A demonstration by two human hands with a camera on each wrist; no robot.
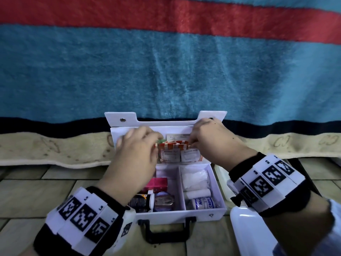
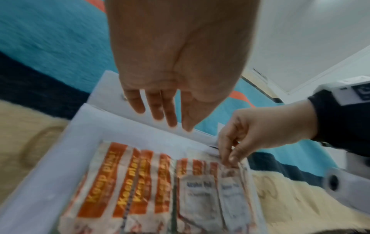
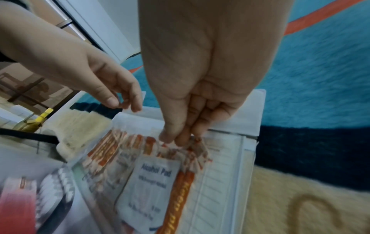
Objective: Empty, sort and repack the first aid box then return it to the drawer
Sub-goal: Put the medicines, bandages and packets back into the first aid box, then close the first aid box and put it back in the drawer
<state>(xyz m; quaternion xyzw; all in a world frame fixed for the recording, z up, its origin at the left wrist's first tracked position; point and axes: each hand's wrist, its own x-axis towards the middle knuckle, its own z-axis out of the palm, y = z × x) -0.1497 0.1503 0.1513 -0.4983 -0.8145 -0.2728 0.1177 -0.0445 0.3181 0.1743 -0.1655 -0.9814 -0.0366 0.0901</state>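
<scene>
We see first aid box (image 1: 217, 183) open on floor, near us. Plaster strips (image 1: 171, 147) stand upright in lid pocket, far side. Right hand (image 1: 210, 141) pinches their top-right corner; left hand (image 1: 136, 154) hovers relaxed, empty, at left. Pull goes upward.

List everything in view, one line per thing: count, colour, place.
first aid box: one, white, open on tiled floor
plaster strips: several, orange-white, in lid pocket
alcohol pads: two, white, in lid pocket
pink carton: one, left compartment
dark bottle: one, white cap, left compartment
crepe bandage roll: one, white, right compartment
gauze: white, right compartment
blanket: one, blue, red stripe, behind box
left hand: over lid pocket, holding nothing
right hand: pinches plaster strips
</scene>
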